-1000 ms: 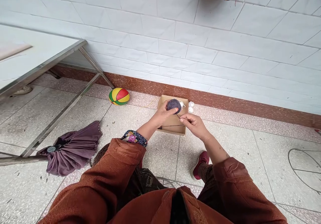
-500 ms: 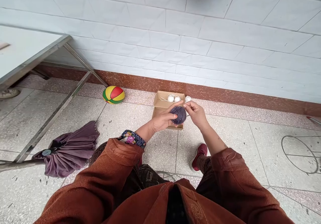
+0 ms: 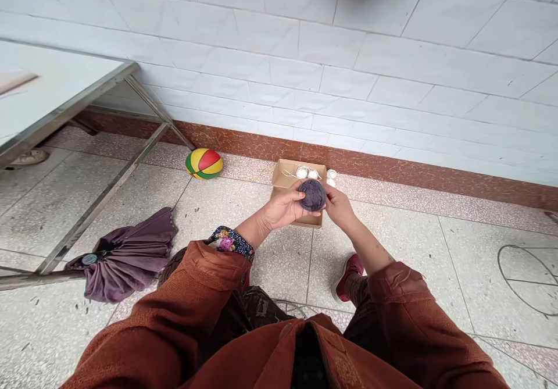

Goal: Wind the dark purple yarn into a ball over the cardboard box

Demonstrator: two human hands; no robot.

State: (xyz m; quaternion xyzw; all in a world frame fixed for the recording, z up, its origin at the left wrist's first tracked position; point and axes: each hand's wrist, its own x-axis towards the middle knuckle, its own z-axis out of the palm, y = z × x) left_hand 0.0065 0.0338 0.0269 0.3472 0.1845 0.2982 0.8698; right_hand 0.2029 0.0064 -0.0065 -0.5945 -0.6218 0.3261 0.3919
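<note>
Cradling a dark purple-grey yarn ball (image 3: 313, 195) near the centre of the frame, I have the left hand (image 3: 283, 207) closed round it, thumb on its left face. The right hand (image 3: 340, 206) is up against the ball's right side; its fingertips are partly hidden there, so from my end I cannot tell whether they pinch anything. Both hands hold station over a cardboard box (image 3: 280, 170), covering part of it. In the box's upper section I see two white balls (image 3: 301, 172), a loose pale strand trailing left, and another white ball (image 3: 332, 174) just outside its right edge (a cramped corner on my feed). Left of centre, a yellow, red and green ball (image 3: 204, 163) rests on the floor (image 3: 279, 267) beside a leg of the table (image 3: 56, 81).
</note>
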